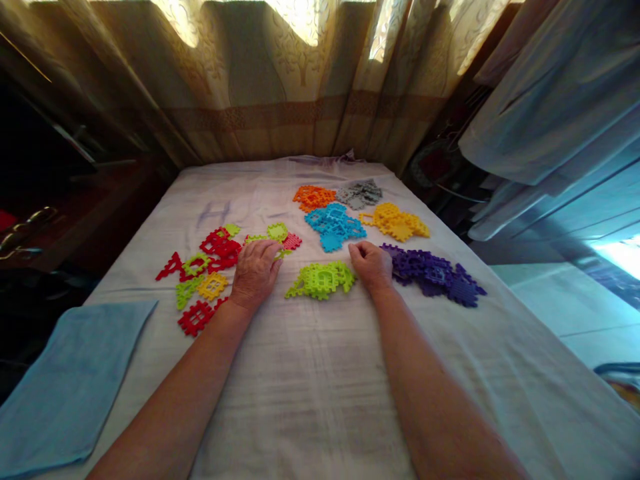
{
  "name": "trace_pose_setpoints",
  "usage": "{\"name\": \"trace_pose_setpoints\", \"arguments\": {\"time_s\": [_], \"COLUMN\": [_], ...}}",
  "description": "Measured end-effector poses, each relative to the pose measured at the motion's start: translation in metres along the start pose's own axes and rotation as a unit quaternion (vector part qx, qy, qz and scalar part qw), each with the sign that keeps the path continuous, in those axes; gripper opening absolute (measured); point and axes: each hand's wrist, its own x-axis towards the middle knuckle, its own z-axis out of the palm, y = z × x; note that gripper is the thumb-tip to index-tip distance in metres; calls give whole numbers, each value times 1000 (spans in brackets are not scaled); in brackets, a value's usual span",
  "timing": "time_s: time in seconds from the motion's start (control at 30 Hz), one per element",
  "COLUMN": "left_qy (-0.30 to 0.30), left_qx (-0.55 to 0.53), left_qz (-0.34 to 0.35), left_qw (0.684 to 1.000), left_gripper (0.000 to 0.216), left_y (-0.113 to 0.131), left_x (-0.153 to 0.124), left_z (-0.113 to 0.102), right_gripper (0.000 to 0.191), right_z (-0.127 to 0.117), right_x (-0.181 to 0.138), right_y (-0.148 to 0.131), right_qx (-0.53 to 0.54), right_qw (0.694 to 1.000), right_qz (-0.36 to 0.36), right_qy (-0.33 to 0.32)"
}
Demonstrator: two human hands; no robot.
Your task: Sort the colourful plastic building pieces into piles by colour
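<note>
L hand (256, 272): laid palm down on the sheet (320, 373), fingers curled loosely; fingertips at a green tile (283, 253) by the mixed pile. No firm grip can be made out; whether anything is pinched underneath can't be told.
R hand (371, 265): knuckles up, fingers curled in; rested just R of the green pile (323, 279), touching the purple pile (434, 273) edge. Grip can't be told; nothing seen held.
Green pile: lime tiles, bunched btwn both hands, near sheet centre.
Mixed pile (210, 267): red, yellow, lime tiles, spread L of the L hand; one red grid tile (196, 317) lies nearest the viewer.
Purple pile: R of the R hand, stretched toward the R edge.
Blue pile (334, 225): beyond the hands, centre.
Orange pile (314, 197): behind blue, L side.
Grey pile (360, 193): behind blue, R side, just beside orange.
Yellow pile (397, 222): R of blue, beyond purple.
Writing: a faint "H" mark (214, 215) is seen on the sheet, far L; nothing else legible, no brand seen.
Cloth (70, 393): light blue, folded, at the near-L corner.
Curtain (280, 80): patterned beige, hung behind the bed.
</note>
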Motion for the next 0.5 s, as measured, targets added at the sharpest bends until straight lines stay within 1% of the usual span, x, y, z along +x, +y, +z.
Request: {"name": "trace_pose_setpoints", "arguments": {"time_s": [0.1, 0.2, 0.3, 0.4, 0.5], "left_qy": [14, -10, -35, -40, -38], "left_qx": [-52, -84, -104, -111, -127], "left_qz": [4, 7, -16, -34, -28], "left_qw": [999, 996, 994, 992, 991], "left_gripper": [31, 30, 27, 27, 27], "left_y": [9, 20, 30, 35, 36], "left_x": [-9, -17, -22, -22, -21], "left_z": [-2, 1, 3, 3, 2], "right_gripper": [36, 36, 36, 35, 35], "right_z": [1, 2, 2, 2, 2], "right_x": [0, 0, 0, 0, 0], "right_y": [1, 2, 2, 2, 1], "right_qx": [7, 13, 13, 10, 9], "right_qw": [1000, 1000, 1000, 1000, 1000], "right_qz": [-3, -4, -4, -3, -5], "right_qy": [3, 9, 6, 2, 3]}}
